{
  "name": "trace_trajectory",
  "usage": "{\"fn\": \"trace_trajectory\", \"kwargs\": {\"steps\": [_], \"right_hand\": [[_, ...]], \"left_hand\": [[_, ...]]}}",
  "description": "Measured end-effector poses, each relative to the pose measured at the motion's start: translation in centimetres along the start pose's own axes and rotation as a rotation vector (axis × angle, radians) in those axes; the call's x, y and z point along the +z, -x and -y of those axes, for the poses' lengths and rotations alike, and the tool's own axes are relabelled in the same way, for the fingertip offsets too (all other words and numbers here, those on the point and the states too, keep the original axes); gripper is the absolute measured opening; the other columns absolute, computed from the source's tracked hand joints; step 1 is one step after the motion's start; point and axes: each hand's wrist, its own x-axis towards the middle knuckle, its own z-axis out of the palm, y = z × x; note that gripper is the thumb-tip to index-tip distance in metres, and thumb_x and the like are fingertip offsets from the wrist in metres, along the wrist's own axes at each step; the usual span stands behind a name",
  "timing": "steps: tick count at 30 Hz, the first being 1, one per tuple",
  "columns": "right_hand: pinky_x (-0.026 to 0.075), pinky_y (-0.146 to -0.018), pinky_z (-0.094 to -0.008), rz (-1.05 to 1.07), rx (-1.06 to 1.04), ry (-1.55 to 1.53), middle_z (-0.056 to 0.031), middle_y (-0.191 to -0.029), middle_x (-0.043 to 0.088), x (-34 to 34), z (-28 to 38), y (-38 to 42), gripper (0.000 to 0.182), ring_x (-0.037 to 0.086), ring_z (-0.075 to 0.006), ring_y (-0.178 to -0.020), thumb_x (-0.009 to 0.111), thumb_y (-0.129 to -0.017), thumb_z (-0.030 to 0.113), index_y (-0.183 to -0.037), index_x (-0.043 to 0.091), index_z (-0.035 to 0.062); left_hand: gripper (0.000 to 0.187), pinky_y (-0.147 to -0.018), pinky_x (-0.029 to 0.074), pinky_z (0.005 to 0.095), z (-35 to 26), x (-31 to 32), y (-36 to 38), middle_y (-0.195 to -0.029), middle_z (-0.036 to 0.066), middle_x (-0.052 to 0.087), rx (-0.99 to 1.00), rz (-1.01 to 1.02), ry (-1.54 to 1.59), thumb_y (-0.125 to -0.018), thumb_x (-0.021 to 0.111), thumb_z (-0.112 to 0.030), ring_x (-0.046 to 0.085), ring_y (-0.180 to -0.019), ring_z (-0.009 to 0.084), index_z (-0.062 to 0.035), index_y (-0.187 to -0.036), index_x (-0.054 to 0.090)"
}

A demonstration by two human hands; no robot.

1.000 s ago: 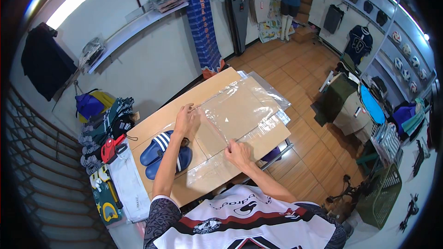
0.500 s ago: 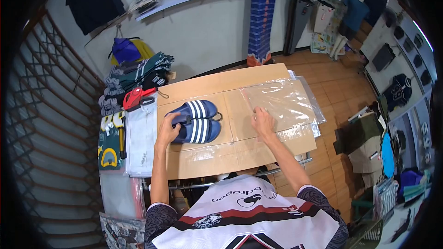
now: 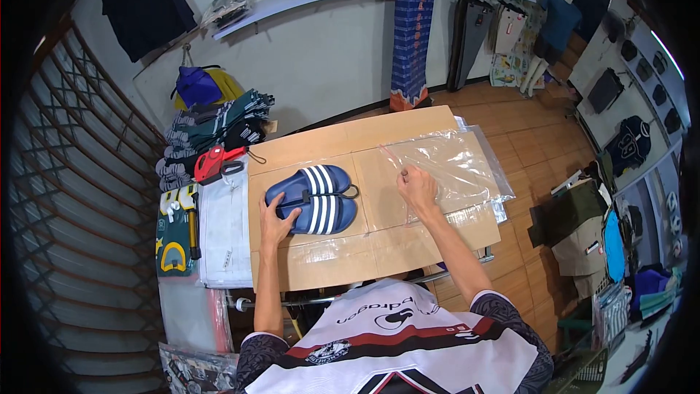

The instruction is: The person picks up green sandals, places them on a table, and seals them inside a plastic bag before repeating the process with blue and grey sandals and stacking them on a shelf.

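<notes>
We had shifted our left hand (image 3: 274,225) to grip the blue sandals (image 3: 321,214), bringing them into play, while our right hand (image 3: 418,190) sat narrow at the clear bag (image 3: 459,160) (pinching film, we couldn't tell).

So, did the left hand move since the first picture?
Yes. Judged against the red tool, the left hand has come closer, from beside the clear bag to the blue sandals.
</notes>
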Motion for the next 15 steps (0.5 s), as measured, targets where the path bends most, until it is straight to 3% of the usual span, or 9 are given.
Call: {"fn": "trace_trajectory", "kwargs": {"steps": [7,15], "right_hand": [[0.056,-0.065,-0.0463,-0.008,0.021,-0.025,-0.0146,-0.082,0.073,-0.2,0.4,-0.9,0.015,0.071,-0.0358,-0.074,0.072,-0.084,0.018,-0.085,0.073,0.0033],[0.056,-0.066,-0.0484,-0.033,0.022,-0.079,-0.0155,-0.084,0.074,-1.2,1.7,-1.2,0.014,0.071,-0.0377,-0.076,0.071,-0.086,0.018,-0.085,0.073,0.0037]], "left_hand": [[0.065,-0.118,0.037,0.0496,-5.0,5.4,1.2,-0.152,0.038,0.035,0.008,-0.002,0.042,-0.072,0.092,-0.029,0.040,-0.141,0.0509,-0.0034,-0.127,0.068],[0.078,-0.117,0.037,0.0498,-12.4,11.5,2.1,-0.157,0.042,0.019,0.060,0.176,0.241,-0.077,0.089,-0.035,0.036,-0.143,0.0527,-0.0033,-0.140,0.055]]}}
